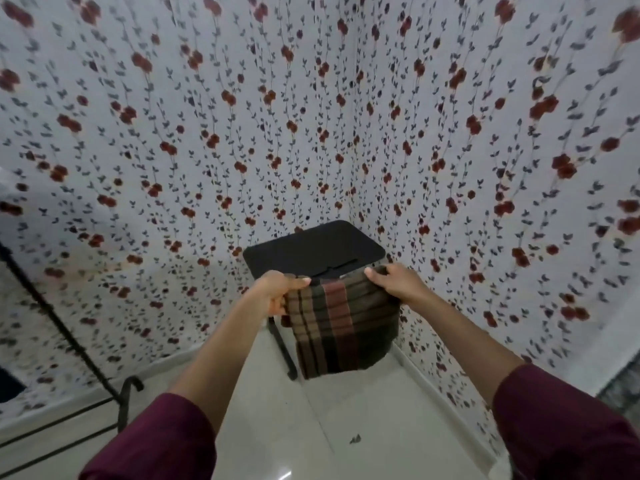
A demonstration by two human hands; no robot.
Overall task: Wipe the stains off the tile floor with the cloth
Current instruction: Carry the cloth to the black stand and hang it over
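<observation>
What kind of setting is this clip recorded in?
Most likely a corner of a room in a home. Floral-patterned wall covering runs along both walls, the tile floor is glossy and pale, and a small black table stands in the corner. Both hands hold a striped cloth over it.

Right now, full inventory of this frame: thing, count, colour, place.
cloth: 1, brown-green plaid, held up over the floor, hanging
stain: 1, dark, on the tiles, near centre
tile floor: 1, glossy white, bottom centre
black table: 1, black, in the corner behind the cloth
floral curtain: white with red flowers, covering both walls
metal rack: 1, black, left
left hand: gripping cloth's top left edge
right hand: gripping cloth's top right edge
sleeves: 2, maroon
</observation>
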